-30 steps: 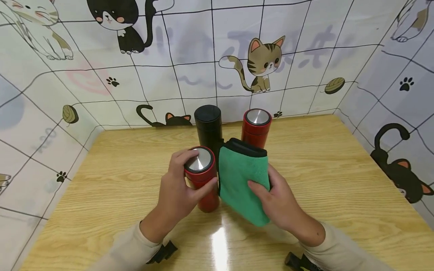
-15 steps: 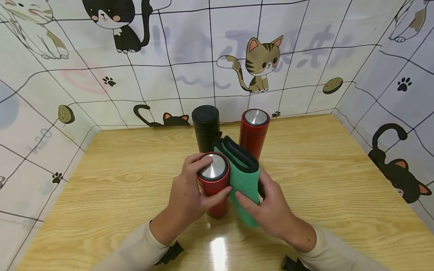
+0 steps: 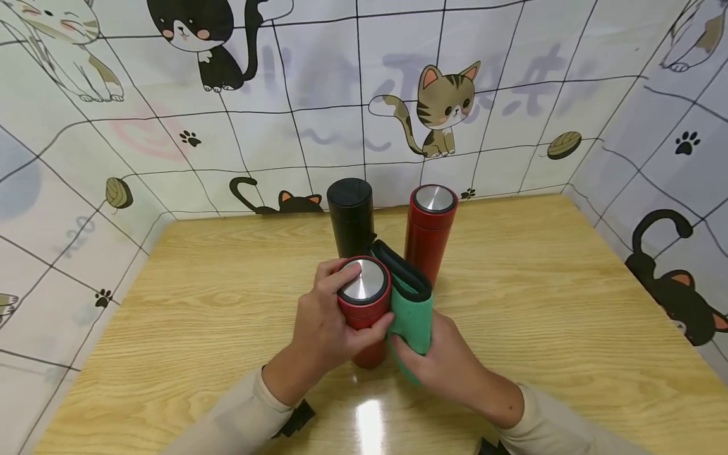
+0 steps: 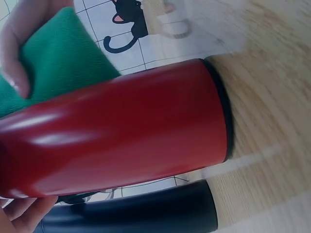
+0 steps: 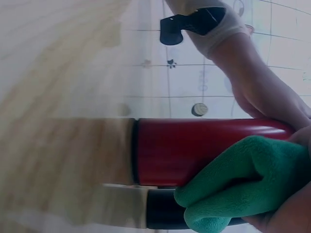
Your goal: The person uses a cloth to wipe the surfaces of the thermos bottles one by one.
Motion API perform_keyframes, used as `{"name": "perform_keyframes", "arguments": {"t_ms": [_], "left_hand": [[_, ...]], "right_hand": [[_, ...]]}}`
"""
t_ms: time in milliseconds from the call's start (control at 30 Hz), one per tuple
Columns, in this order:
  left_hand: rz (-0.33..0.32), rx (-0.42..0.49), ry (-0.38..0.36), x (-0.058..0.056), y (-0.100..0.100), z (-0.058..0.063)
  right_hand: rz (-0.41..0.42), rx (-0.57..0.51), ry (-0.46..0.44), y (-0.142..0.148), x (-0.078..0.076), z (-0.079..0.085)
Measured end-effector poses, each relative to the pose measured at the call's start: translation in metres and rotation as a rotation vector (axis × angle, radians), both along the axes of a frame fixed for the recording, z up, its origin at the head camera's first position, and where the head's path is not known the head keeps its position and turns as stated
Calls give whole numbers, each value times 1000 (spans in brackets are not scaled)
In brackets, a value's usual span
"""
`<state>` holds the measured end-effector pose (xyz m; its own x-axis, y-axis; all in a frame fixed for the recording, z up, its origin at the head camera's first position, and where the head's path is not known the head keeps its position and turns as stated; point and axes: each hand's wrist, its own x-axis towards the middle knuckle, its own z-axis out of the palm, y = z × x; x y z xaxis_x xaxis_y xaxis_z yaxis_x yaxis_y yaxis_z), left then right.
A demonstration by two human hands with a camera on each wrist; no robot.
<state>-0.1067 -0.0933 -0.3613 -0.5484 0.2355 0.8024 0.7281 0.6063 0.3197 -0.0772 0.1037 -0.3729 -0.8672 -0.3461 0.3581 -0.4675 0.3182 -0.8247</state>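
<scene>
My left hand point(image 3: 325, 325) grips a red thermos bottle point(image 4: 131, 131) near its top, one finger lying on the silver lid point(image 3: 370, 284). In the left wrist view the bottle's black-rimmed base shows low over the wooden table. A folded green cloth point(image 3: 412, 321) with black edging is pinched in my right hand point(image 3: 446, 360), thumb on the near side. The cloth lies along the right side of the bottle, and the right wrist view shows its folded green end point(image 5: 243, 189) overlapping the red body.
A black thermos bottle point(image 3: 349, 218) stands behind the held one. Right of it stands a second red thermos bottle point(image 3: 429, 237). The wooden table point(image 3: 199, 303) ends at walls point(image 3: 318, 133) covered in cat-patterned sheeting.
My left hand has shifted the red thermos bottle slightly right and nearer. My right hand has brought the green cloth left against it, and the cloth is now folded narrower.
</scene>
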Motion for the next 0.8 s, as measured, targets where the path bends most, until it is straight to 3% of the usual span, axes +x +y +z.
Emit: {"name": "perform_keyframes", "arguments": {"t_ms": [133,400,667,800], "left_hand": [[11,-3,-1,1,1,-1],[25,-7,13,-1,2,1],[23,-8,0,0,2,1],[20,-7,9,0,3,1]], "right_hand": [[27,35,3,2,-1,-5],[82,-55,25,7,-3,-4],[35,-91,139,6,0,-8],[49,-106,139,3,0,-13]]}}
